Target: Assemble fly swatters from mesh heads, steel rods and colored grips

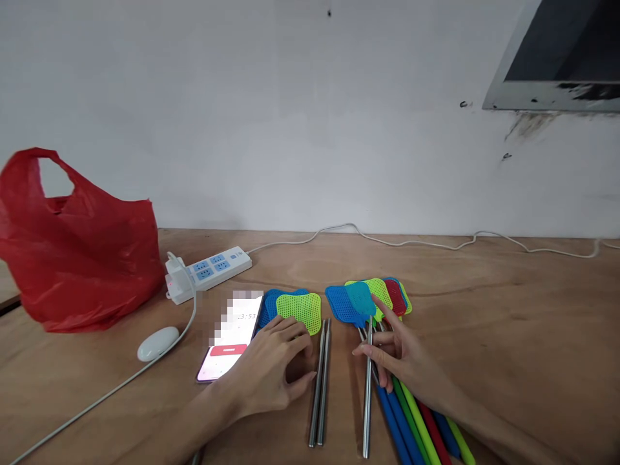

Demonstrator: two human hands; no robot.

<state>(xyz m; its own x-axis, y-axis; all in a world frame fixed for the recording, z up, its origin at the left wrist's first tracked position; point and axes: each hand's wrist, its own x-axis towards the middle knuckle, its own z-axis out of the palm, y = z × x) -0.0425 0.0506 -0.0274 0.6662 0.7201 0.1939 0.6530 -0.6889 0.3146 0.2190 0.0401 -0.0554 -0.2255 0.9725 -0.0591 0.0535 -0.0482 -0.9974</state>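
Note:
My right hand (pixel 400 355) holds a slim silver metal rod (pixel 367 413), pinched near its upper end. Beneath that hand lies a fanned row of fly swatters, with a blue mesh head (pixel 343 305) at the far end and coloured handles (pixel 419 426) toward me. My left hand (pixel 278 368) has bent fingers, its thumb apart from them, and nothing visible between. Its thumb tip is right beside two metal rods (pixel 320 394) lying side by side. Just past its knuckles are a yellow-green swatter head (pixel 300 311) and blue swatter heads (pixel 264 313), with their lower parts hidden by the hand.
A lit phone (pixel 227 342) lies left of my left hand. Farther left are a white power strip (pixel 225 274), a white oval device (pixel 157 343) with a cable, and a red plastic bag (pixel 92 258). The wall (pixel 310 129) rises behind the wooden table (pixel 523 336).

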